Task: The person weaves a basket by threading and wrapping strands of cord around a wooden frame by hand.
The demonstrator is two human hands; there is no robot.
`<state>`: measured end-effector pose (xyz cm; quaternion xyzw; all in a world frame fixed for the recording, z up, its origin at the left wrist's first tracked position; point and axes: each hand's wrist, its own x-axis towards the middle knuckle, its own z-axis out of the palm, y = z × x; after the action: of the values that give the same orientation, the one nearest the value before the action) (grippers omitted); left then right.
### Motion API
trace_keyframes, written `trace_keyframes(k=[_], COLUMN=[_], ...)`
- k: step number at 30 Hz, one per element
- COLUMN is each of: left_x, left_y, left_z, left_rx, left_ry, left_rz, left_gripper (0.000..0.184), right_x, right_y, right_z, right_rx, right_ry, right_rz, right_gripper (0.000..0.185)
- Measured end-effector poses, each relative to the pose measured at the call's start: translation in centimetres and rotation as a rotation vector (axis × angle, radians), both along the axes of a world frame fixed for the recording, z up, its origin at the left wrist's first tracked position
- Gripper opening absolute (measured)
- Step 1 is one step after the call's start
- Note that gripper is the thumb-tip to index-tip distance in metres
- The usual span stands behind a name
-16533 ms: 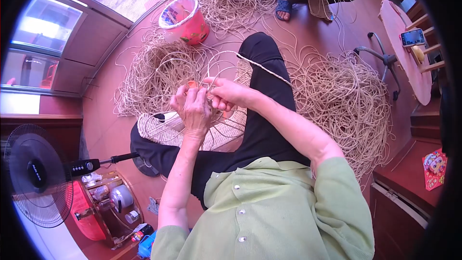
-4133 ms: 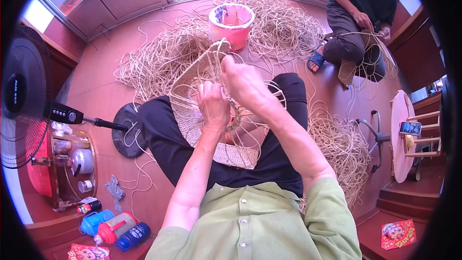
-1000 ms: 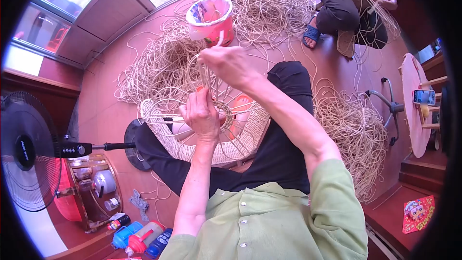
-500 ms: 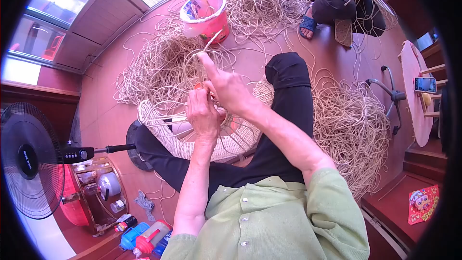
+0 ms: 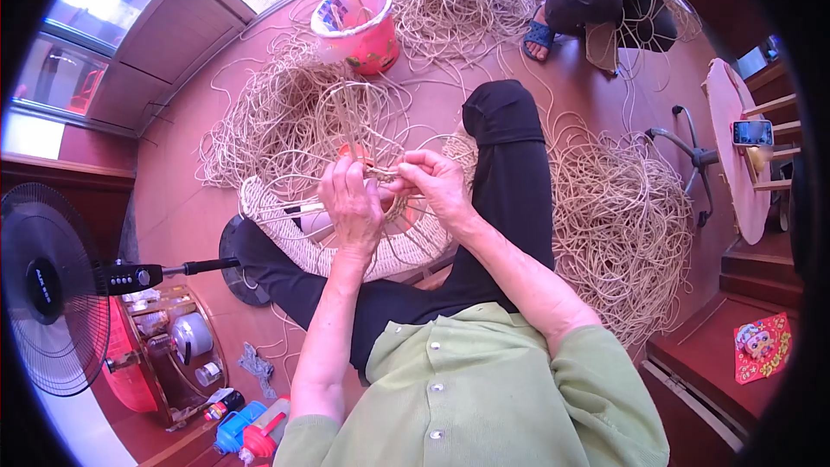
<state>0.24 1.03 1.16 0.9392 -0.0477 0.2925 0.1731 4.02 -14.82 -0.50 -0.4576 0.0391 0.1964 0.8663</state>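
Observation:
A curved, thickly woven cord piece [image 5: 406, 251] rests between my bent legs, with long strands running across its middle. Above it my left hand [image 5: 350, 206] is closed, fingers curled round several cords [image 5: 350, 121] that rise from the work. My right hand [image 5: 437, 188] pinches a strand between thumb and fingertips, close beside the left fingers. Just beyond the left fingertips shows a small orange object [image 5: 355, 152], partly hidden by cords; its kind I cannot make out.
Heaps of loose cord [image 5: 618, 233] lie right, left and ahead. A pink bucket [image 5: 373, 50] stands ahead. At left is a fan [image 5: 52, 285], with bottles [image 5: 259, 437] below. Another person's sandalled foot [image 5: 538, 39] is at upper right, near a stool [image 5: 735, 156].
My right hand has come down and to the right from its raised position above the left hand, drawing in beside it. The left hand has shifted slightly. The whole view has moved a little.

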Motion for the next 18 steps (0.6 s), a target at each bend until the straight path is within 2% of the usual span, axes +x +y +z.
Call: trace_keyframes(k=[1, 2, 6, 7, 10, 12, 13, 18], left_x=[-0.4, -0.5, 1.4, 2.0, 3.9, 4.7, 4.8, 3.9], left_y=[-0.6, -1.0, -2.0, -2.1, -2.0, -2.1, -2.1, -2.2], left_z=[0.7, 1.2, 2.5, 2.7, 2.2, 2.1, 2.0, 1.5], left_rx=[0.088, 0.177, 0.148, 0.194, 0.237, 0.181, 0.172, 0.271], left_ry=[-0.031, -0.059, -0.26, -0.15, -0.098, -0.136, -0.136, -0.044], left_rz=[0.046, 0.091, 0.087, 0.051, 0.052, 0.055, 0.058, 0.052], left_gripper=[0.032, 0.033, 0.022, 0.013, 0.016, 0.019, 0.019, 0.011], right_x=[0.6, 1.3, 4.1, 5.1, 7.7, 7.9, 7.8, 7.1], right_y=[0.1, 0.0, 0.5, 0.6, 1.9, 2.4, 3.0, 3.1], right_z=[0.3, 0.7, 3.3, 3.6, 3.2, 3.0, 2.4, 2.1], right_rx=[0.056, -0.039, -0.346, -0.427, -0.737, -0.778, -0.858, -0.801], right_ry=[0.006, -0.104, -0.487, -0.558, -0.833, -0.679, -0.787, -0.777], right_rz=[-0.053, -0.073, -0.174, -0.17, -0.225, -0.077, -0.203, -0.217], right_gripper=[0.019, 0.017, 0.01, 0.01, 0.015, 0.013, 0.015, 0.025])
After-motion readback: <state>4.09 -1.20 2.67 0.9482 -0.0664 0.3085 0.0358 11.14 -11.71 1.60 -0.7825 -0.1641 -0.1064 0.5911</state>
